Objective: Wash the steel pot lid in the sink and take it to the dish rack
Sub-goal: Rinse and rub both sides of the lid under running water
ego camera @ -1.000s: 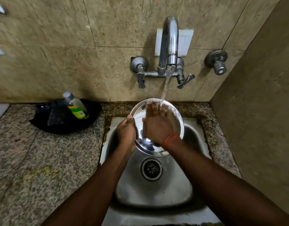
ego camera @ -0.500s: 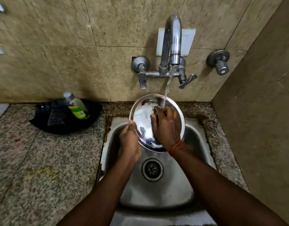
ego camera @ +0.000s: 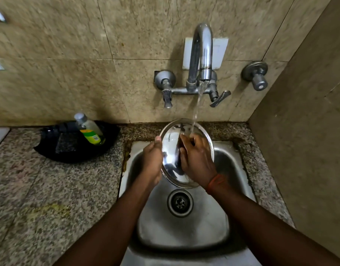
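Observation:
The round steel pot lid (ego camera: 172, 150) is held tilted over the steel sink (ego camera: 184, 231), under a thin stream of water from the wall tap (ego camera: 201, 54). My left hand (ego camera: 152, 160) grips the lid's left rim, thumb on the edge. My right hand (ego camera: 196, 160), with an orange thread at the wrist, lies flat on the lid's face with fingers spread; the water runs over its fingertips. The lid's right half is hidden behind that hand. No dish rack is in view.
A black tray (ego camera: 50, 148) with a dish soap bottle (ego camera: 89, 129) and a dark scrub pad sits on the speckled granite counter (ego camera: 50, 198) left of the sink. The drain (ego camera: 180, 203) lies below the lid. A tiled wall closes off the right side.
My right hand has slid across the lid's face, from curled near the top to flat and spread. The lid has stayed under the running water, still gripped at the left rim.

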